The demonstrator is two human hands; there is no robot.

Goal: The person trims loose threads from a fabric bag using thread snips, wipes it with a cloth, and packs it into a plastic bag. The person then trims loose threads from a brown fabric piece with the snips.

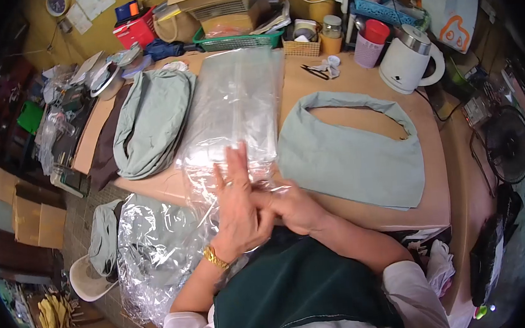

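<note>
My left hand [236, 210], with a gold watch at its wrist, is over the front end of a stack of clear plastic bags [233, 98]. Its fingers stretch forward, slightly blurred, over crumpled plastic. Against its palm side lies my right hand [294, 208], fingers curled together at the plastic's front edge; its fingertips are partly hidden behind the left hand. Right of the bags, a pale green fabric bag [351, 157] lies flat, its handle opening facing away. To the left, several similar fabric bags [154, 123] form a folded pile.
Clear plastic holding grey-green fabric [158, 246] hangs at the table's front left, beside a white stool [91, 279]. Small black scissors [315, 72], a white kettle [405, 60], cups and a green basket [240, 41] line the back. A black fan [507, 144] stands right.
</note>
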